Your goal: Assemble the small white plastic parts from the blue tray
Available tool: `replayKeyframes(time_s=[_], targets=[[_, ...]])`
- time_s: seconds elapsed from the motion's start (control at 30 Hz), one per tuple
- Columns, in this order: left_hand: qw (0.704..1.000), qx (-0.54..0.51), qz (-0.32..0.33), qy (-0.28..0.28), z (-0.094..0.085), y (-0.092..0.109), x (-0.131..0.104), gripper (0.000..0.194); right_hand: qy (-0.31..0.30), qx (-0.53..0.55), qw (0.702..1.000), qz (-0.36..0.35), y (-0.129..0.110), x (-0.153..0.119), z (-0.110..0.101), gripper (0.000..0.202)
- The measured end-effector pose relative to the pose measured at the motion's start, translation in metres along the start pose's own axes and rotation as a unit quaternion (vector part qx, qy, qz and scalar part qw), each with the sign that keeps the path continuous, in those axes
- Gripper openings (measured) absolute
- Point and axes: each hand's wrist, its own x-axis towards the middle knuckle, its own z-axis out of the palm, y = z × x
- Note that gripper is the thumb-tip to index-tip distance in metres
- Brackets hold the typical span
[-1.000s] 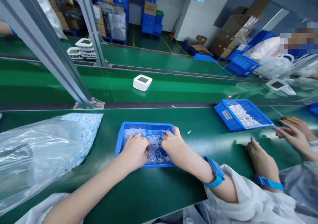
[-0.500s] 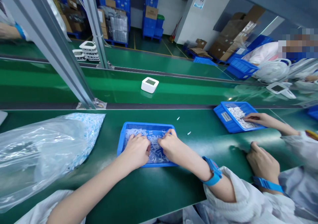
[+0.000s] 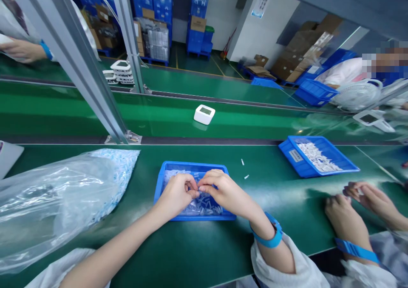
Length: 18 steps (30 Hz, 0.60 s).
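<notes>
Over a blue bin [image 3: 188,218] of small translucent strips [image 3: 205,205], my two hands meet with fingertips together. My left hand [image 3: 179,192] is closed in a pinch, its fingers curled toward the right. Facing it, my right hand [image 3: 219,190] pinches at the same spot, thumb against forefinger. Whatever lies between the fingertips is too small to make out. Two loose white pieces [image 3: 242,162] lie on the green table to the right of the bin.
On the left lies a clear plastic bag [image 3: 79,181] of small pale-blue pieces. At right, a co-worker's hands [image 3: 346,215] are near a second blue bin [image 3: 296,162] of white parts. A white device with a screen [image 3: 204,115] sits on the belt behind; a metal post [image 3: 86,71] rises at left.
My hands have lifted out of the strips and come together at the fingertips. The co-worker's hand has left the second bin and joined the other hand.
</notes>
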Motion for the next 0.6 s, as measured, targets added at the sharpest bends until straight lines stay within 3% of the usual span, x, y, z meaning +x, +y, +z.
replayKeyframes(time_s=[0.2,0.3,0.47,0.53,0.6], targets=[[0.997,-0.072,-0.004,0.021,0.0,0.001,0.003,0.007,0.026,0.047,0.999,-0.004,0.006,0.0,0.012,0.005],[0.996,-0.09,-0.002,0.021,0.0,0.001,0.003,0.009,0.03,0.042,0.999,-0.001,0.009,-0.001,0.015,0.01],[0.998,-0.03,0.038,0.026,-0.001,-0.002,-0.003,0.029,0.055,0.033,0.998,-0.018,0.007,-0.003,0.019,0.016],[0.998,-0.022,0.061,0.025,-0.002,-0.002,-0.003,0.023,0.069,0.018,0.997,-0.031,0.005,-0.004,0.019,0.017],[0.996,-0.055,0.069,-0.014,-0.003,0.0,-0.002,0.013,0.083,0.018,0.995,-0.043,0.003,-0.005,0.017,0.017]])
